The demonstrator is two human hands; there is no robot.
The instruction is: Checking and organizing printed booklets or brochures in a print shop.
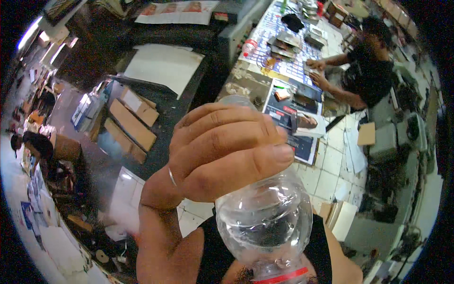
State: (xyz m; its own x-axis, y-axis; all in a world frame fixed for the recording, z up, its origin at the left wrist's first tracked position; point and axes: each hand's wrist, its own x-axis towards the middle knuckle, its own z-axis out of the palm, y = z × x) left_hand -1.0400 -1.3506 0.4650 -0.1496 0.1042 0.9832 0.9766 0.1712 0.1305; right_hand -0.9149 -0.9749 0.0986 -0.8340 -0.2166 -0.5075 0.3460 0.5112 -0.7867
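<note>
Close in front of me, my left hand [227, 151] is closed around a clear plastic bottle [265, 217]. Its fingers wrap over the bottle's middle from the left, and a thin pale band circles the wrist. The bottle is tilted, its neck with a red ring [283, 275] pointing toward me at the lower edge. Beyond the fingers, its far end [236, 100] shows. Whether liquid is inside, I cannot tell for sure. My right hand is out of view; only the right shoulder shows at the lower right.
At the back right, a person [373, 66] works with both hands at a long table [241, 78] bearing stacked pieces and a red-capped bottle [249, 47]. Cardboard strips [132, 124] and a white sheet [165, 66] lie left. Another person [38, 144] bends at far left. White tiles [326, 177] cover the floor.
</note>
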